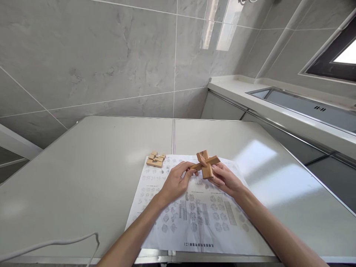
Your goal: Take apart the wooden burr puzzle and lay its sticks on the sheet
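A wooden interlocking puzzle (206, 165), made of several crossed bars, is held up between both hands over the sheet. My left hand (179, 178) pinches the bar that sticks out on its left side, thumb and fingertips closed. On the other side, my right hand (226, 178) grips the puzzle near its lower right, with some fingers hidden behind it. Beneath them lies a large paper sheet (178, 237) printed with small puzzle diagrams. Several loose notched wooden pieces (155, 163) sit together at the sheet's upper left corner, apart from my left hand.
The light folding table (83, 178) has a seam down its middle. A white cable (55, 243) crosses its lower left. At the right stands a counter (230, 87) with an inset sink (306, 105). A grey tiled wall (111, 55) rises behind the table.
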Tool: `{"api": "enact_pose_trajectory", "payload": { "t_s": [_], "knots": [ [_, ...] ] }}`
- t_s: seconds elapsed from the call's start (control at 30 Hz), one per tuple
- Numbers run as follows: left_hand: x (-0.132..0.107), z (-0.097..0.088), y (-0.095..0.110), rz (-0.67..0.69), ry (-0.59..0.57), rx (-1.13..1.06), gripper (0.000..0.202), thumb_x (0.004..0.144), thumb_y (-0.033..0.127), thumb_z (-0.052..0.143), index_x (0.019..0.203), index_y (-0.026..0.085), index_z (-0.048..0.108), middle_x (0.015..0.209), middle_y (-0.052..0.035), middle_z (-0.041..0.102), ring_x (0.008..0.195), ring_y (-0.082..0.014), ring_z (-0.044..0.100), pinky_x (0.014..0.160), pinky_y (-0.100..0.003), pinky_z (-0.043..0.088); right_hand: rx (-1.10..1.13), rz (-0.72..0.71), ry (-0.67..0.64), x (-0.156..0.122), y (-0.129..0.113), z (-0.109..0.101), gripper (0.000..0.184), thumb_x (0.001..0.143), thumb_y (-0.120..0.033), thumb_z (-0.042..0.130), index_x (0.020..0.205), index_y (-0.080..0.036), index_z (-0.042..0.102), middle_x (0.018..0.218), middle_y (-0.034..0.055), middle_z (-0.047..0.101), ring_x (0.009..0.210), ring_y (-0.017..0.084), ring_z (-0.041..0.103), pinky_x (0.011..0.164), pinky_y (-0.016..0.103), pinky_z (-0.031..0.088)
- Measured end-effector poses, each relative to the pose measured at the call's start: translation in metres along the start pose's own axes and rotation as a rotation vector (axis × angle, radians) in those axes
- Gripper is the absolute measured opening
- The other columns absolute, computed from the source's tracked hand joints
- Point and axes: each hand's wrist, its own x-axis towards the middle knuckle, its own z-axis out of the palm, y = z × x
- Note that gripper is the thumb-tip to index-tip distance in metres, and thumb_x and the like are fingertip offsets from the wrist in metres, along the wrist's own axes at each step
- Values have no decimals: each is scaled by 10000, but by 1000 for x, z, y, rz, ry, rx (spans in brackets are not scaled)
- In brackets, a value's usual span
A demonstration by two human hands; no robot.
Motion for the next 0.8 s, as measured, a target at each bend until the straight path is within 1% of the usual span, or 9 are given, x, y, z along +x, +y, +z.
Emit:
{"api": "enact_pose_trajectory", "payload": {
  "t_s": [0.13, 0.27, 0.37, 0.43, 0.57, 0.67, 0.73, 0.77, 0.8],
  "knots": [
    [1, 0, 0, -38, 42, 14, 270, 1082, 324, 444, 1140, 235, 691, 976, -29, 738, 913, -192, 668, 821, -308, 505, -79, -10, 123, 1, 1, 1, 329, 937, -527, 727, 955, -218, 615, 584, -69, 485, 438, 68, 262, 461, 242, 276],
    [1, 3, -3, -49, 97, 103, 273, 1088, 348, 446, 1128, 240, 693, 957, -22, 746, 908, -196, 658, 844, -329, 499, -352, -128, 256, 2, -1, 8, 352, 989, -576, 612, 1034, -230, 657, 791, 3, 603, 660, 161, 524, 634, 293, 470],
    [1, 4, -4, -8, 121, 169, 273, 1091, 332, 436, 1119, 237, 690, 963, -25, 746, 927, -204, 656, 866, -351, 499, -562, -266, 412, 1, -3, 12, 340, 1048, -530, 505, 984, -246, 682, 871, 21, 610, 832, 203, 556, 797, 328, 493],
    [1, 5, -5, 14, 142, 201, 269, 1090, 322, 436, 1102, 234, 690, 957, -26, 744, 916, -203, 657, 858, -352, 502, -586, -329, 461, -1, -3, 12, 352, 1076, -493, 453, 980, -251, 691, 850, 20, 595, 844, 207, 551, 831, 340, 485],
    [1, 3, -5, 31, 151, 243, 275, 1093, 313, 430, 1096, 234, 694, 931, -29, 739, 900, -204, 657, 844, -351, 511, -537, -365, 405, -2, 0, 11, 220, 1016, -457, 618, 1072, -254, 679, 822, 11, 620, 718, 185, 554, 692, 328, 500],
    [1, 0, -4, 46, 116, 248, 284, 1097, 322, 426, 1120, 238, 696, 991, -42, 738, 969, -212, 655, 899, -373, 513, -539, -379, 387, -2, 2, 11, 186, 987, -433, 685, 1045, -258, 658, 824, 8, 653, 631, 156, 552, 613, 309, 495],
    [1, -3, -4, 19, 110, 213, 266, 1080, 381, 476, 1211, 250, 667, 1140, -63, 718, 1068, -223, 644, 954, -392, 515, -563, -378, 378, -2, 4, 11, 168, 1012, -427, 654, 1030, -260, 649, 774, -3, 646, 596, 145, 553, 595, 303, 492],
    [1, -4, -4, 2, 108, 185, 314, 1044, 435, 552, 1292, 258, 626, 1254, -80, 685, 1139, -236, 630, 987, -406, 515, -578, -377, 366, -2, 4, 11, 163, 1022, -423, 640, 1030, -261, 647, 756, -7, 643, 591, 144, 560, 593, 300, 492],
    [1, -6, -5, -11, 100, 157, 474, 976, 493, 656, 1381, 264, 564, 1368, -101, 629, 1209, -256, 609, 1020, -423, 514, -594, -376, 349, -3, 5, 12, 159, 1029, -418, 630, 1030, -261, 647, 755, -7, 647, 596, 144, 571, 597, 299, 495]
  ]
}}
